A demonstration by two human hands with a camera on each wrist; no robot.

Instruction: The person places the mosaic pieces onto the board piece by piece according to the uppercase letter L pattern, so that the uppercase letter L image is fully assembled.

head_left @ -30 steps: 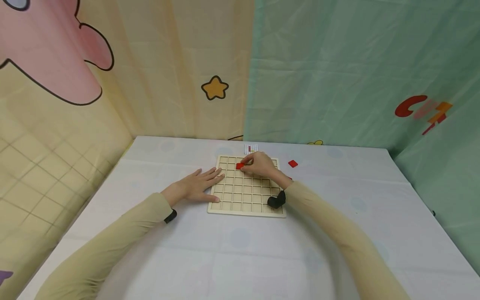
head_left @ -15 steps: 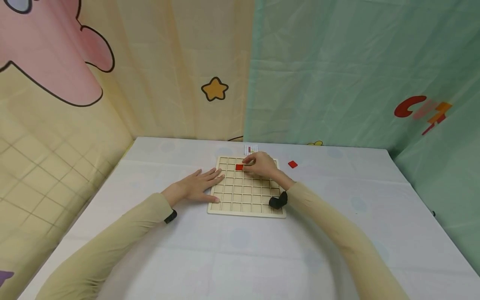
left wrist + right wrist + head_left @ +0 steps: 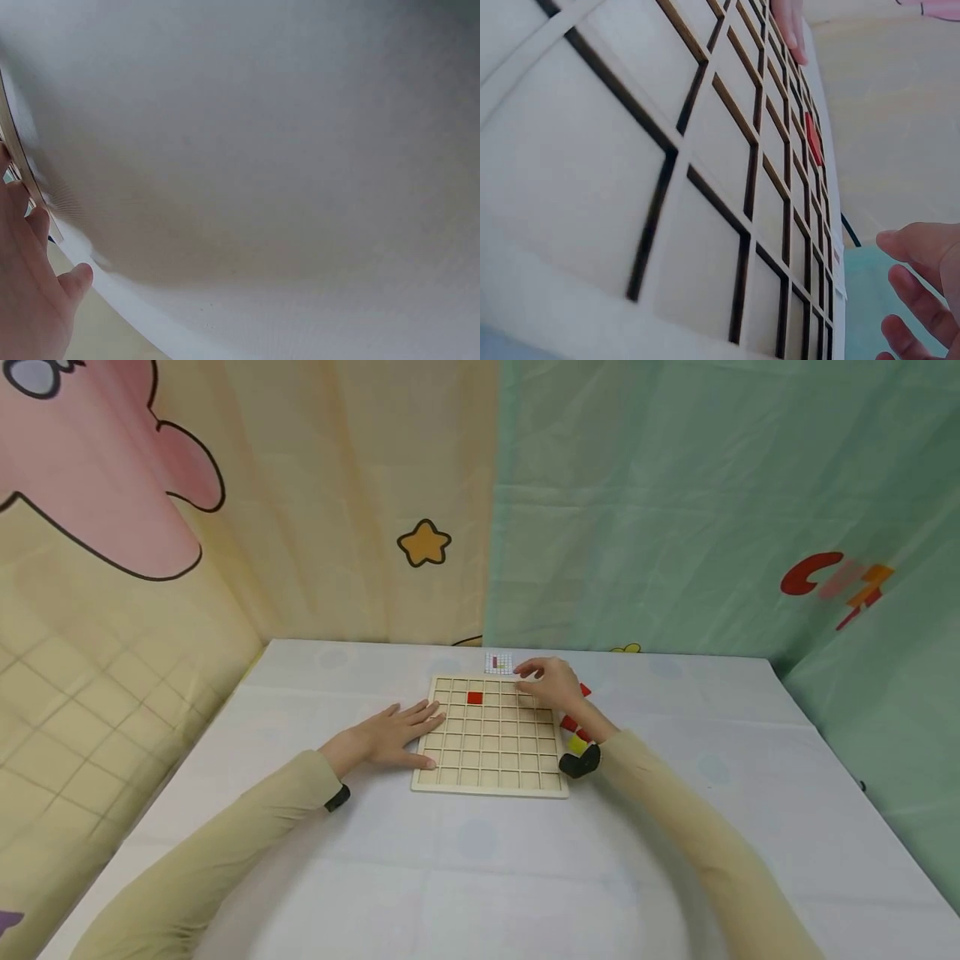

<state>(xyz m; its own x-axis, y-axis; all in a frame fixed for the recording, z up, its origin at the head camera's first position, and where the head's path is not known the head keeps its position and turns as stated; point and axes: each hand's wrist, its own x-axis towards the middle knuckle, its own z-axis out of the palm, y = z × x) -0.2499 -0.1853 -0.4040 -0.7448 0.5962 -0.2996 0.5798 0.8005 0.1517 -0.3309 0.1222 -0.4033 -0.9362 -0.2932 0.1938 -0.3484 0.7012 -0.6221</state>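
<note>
The red square tile [image 3: 475, 698] was seen lying flat in a cell of the wooden grid board [image 3: 487, 743], in the second row from the far edge and toward the left, touched by neither hand. Its seating against the cell walls could not be fully judged. The board's left edge was covered by the spread, straight fingers of the left hand [image 3: 390, 735], by which nothing was gripped. Over the far right part of the board the right hand [image 3: 558, 683] was held with fingers loosely bent and thumb and fingertips parted; nothing was seen between them, in the head view or the right wrist view. Beyond the far edge a small printed card [image 3: 498, 663] was laid, near those fingertips. Past the right edge, loose red tiles [image 3: 569, 722] and a yellow tile [image 3: 577, 744] were partly hidden by the right arm, so their full number could not be told. The likeliest trouble was judged to lie there: by a low-drawn wrist or its black band [image 3: 581, 763], the loose tiles might be swept aside. If the board were pushed unevenly by the left hand, it could be skewed on the white-covered table [image 3: 480, 877], and the tile jolted.
</note>
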